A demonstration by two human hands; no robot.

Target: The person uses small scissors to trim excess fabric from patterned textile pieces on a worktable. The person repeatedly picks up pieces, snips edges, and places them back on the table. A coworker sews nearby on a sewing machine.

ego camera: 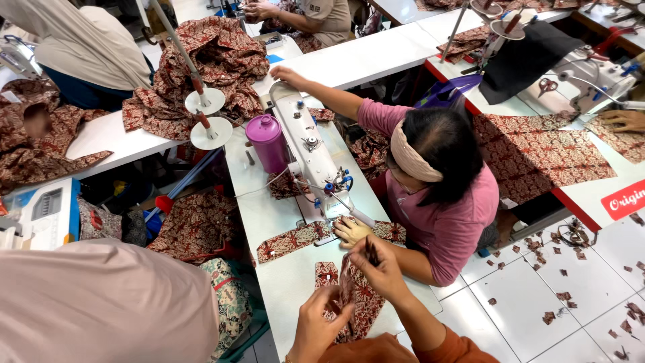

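Observation:
My left hand [314, 327] grips the lower edge of a red-brown patterned fabric piece [363, 306] that rests on the white sewing table [289, 282]. My right hand [381, 267], in an orange sleeve, pinches the top of the same piece and holds a small dark tool [371, 250] between its fingers. Just beyond my hands, a co-worker in a pink shirt [450, 215] presses a hand [349, 232] on a patterned fabric strip [292, 240] at the needle of a white sewing machine [312, 158].
A purple lidded jug [267, 141] stands left of the machine. Piles of patterned cloth [215, 64] lie on neighbouring tables, beside two thread stands [209, 132]. Fabric scraps [557, 296] litter the white tiled floor at right. Another person's beige back [101, 302] fills the lower left.

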